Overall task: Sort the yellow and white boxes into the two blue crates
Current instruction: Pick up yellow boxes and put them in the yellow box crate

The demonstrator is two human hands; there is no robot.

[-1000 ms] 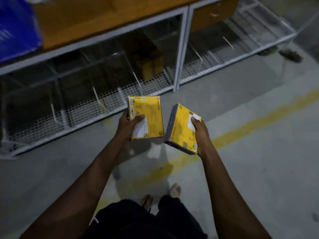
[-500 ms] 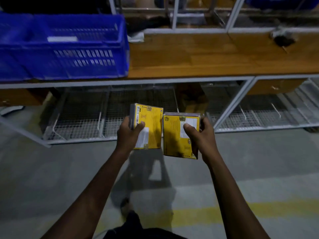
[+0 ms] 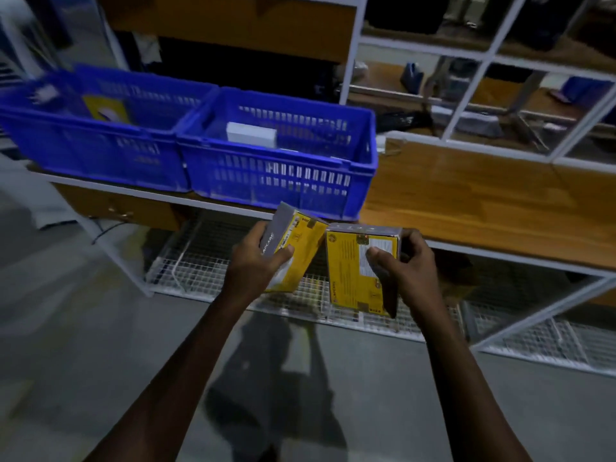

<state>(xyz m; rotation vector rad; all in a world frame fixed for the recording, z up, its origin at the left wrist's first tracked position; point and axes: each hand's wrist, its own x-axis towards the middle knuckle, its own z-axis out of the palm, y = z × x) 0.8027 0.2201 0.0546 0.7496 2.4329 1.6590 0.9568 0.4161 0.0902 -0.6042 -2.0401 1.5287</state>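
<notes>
The left hand (image 3: 255, 265) grips the left yellow box (image 3: 301, 246) by its grey side, thumb curled over the printed face, fingers wrapped behind. This box leans to the right, and its upper corner meets the top edge of the right yellow box (image 3: 346, 271). The right hand (image 3: 408, 266) clasps that second box from its right side, thumb pressed on the white label, and holds it nearly upright. Both boxes hang in the air in front of the wooden worktop (image 3: 466, 201), just below its edge and above the wire shelf (image 3: 206, 265) underneath.

Two blue crates stand side by side on the worktop, touching. The right crate (image 3: 283, 181) sits directly beyond the held boxes and contains a white box (image 3: 251, 135) lying flat. The left crate (image 3: 100, 148) is blurred; a yellow shape (image 3: 105, 110) inside it is probably another yellow box. The grey floor (image 3: 100, 345) spreads beneath the person's forearms.
</notes>
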